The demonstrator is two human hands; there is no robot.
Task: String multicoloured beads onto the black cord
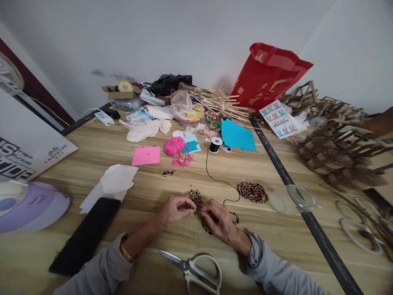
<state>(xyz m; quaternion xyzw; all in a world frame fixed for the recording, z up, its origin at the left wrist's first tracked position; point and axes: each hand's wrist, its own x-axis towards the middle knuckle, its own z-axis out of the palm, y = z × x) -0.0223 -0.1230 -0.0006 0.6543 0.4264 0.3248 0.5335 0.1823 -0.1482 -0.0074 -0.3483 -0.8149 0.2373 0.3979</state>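
Note:
My left hand (177,211) is closed in a pinch beside a small pile of multicoloured beads (194,197); what lies between its fingertips is too small to make out. Close against it, my right hand (219,220) pinches a thin black cord, its fingertips almost touching the left ones. A short beaded strand (236,218) shows around and under my right hand. From a spool of black cord (215,144) the line runs across the table towards that hand. Coiled strings of beads (252,192) lie to the right. Scissors (196,270) with pale handles rest nearest me, blades apart.
Pink yarn (175,146), a pink card (146,156) and blue sheets (238,135) lie farther back. At left are a black phone-like slab (86,235) and white paper (112,184). Woven baskets (334,151) and a red bag (270,76) stand at right.

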